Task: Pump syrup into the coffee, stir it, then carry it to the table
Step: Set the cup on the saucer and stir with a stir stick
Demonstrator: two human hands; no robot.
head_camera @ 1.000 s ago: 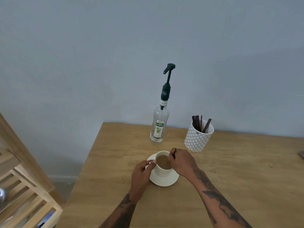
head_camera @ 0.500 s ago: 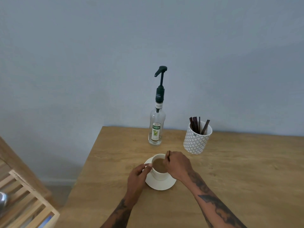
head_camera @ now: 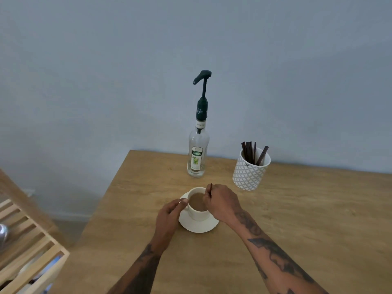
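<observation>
a slatted wooden rack (head_camera: 27, 249) stands far left of the cup (head_camera: 198, 205), off the wooden counter (head_camera: 297, 209). the left hand (head_camera: 169, 216) touches the cup's left side, fingers curled round what seems to be the handle, which is hidden. the cup, holding light brown coffee, sits on a white saucer (head_camera: 197, 224) near the counter's left end. the right hand (head_camera: 221, 203) hangs over the cup's right rim, pinching a dark stirrer (head_camera: 210, 188). behind the cup stands the syrup bottle (head_camera: 197, 153) with its pump; behind and right of the cup, a patterned holder (head_camera: 250, 170) of stirrers.
</observation>
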